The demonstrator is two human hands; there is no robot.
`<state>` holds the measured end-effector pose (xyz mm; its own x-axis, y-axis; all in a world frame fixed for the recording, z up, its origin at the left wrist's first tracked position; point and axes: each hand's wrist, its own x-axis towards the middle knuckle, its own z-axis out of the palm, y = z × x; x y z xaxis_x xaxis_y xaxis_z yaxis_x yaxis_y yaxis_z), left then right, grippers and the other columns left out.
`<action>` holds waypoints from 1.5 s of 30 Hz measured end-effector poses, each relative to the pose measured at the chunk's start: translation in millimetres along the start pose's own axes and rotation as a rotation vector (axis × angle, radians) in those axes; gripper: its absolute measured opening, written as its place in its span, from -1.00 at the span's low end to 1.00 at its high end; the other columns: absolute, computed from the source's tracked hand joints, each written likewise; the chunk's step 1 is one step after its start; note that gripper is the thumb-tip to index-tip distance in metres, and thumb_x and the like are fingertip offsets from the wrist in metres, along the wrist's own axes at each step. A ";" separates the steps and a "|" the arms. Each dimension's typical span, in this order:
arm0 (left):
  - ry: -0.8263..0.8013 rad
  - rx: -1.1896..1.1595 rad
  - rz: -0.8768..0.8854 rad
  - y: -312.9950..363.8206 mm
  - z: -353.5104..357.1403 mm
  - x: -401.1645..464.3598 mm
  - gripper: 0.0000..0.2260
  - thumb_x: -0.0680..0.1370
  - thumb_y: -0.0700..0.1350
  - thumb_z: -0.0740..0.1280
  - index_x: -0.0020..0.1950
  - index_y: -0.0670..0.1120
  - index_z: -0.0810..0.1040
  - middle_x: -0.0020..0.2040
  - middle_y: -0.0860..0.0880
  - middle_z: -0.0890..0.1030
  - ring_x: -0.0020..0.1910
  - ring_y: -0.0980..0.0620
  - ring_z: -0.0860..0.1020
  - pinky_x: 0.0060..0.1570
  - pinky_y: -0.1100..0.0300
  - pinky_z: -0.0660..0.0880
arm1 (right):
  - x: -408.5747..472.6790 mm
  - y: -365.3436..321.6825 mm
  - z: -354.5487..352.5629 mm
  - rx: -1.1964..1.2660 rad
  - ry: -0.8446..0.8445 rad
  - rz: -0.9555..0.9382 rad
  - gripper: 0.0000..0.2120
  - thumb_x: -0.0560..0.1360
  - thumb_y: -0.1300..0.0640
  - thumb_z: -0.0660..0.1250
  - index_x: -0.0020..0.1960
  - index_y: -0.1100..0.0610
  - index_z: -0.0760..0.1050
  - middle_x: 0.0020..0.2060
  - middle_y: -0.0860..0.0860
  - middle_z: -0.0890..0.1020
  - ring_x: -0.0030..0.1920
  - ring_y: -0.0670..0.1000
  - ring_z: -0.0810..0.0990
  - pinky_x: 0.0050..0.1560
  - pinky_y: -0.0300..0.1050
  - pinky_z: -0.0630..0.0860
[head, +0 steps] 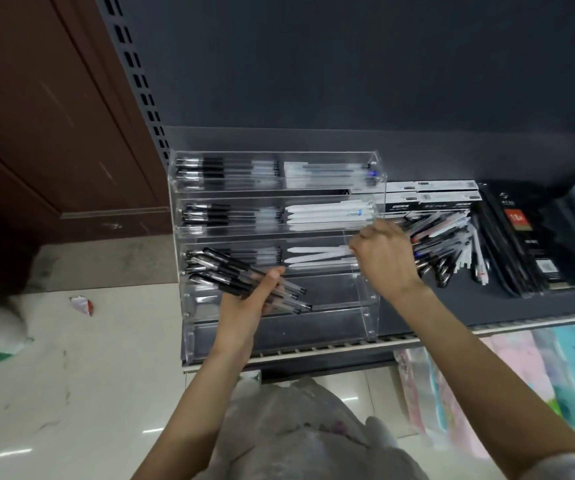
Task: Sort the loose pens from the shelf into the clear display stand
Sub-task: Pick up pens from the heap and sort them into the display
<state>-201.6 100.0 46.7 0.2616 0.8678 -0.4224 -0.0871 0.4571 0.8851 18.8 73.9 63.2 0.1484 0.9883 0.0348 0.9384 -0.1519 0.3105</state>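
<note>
Pen bundle [244, 277] in left hand [249, 303] (tips up-left)

Dim shelf [452, 306], bright glare streaks on floor tiles [106, 393] (overhead lamps), wide-angle bending at edges, slight blur.

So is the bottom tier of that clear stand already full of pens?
No, the bottom tier of the clear display stand holds no pens, only bare acrylic.
</note>
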 end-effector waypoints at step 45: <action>0.154 -0.060 -0.020 -12.3 -81.1 -44.6 -0.89 0.53 -0.10 0.35 0.00 -0.03 0.66 -0.14 -0.11 0.68 -0.16 0.07 0.63 -0.24 0.38 0.51 | 14.9 -112.4 -6.8 0.594 0.293 -0.034 -0.89 0.42 0.24 0.42 -0.09 0.11 0.68 -0.15 0.03 0.64 -0.14 0.10 0.60 -0.01 -0.02 0.49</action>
<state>-290.2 71.5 38.9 0.1136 0.8758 -0.4692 -0.1419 0.4817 0.8648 -86.6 105.9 35.2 0.1030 0.9428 0.3172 0.9661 -0.0190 -0.2573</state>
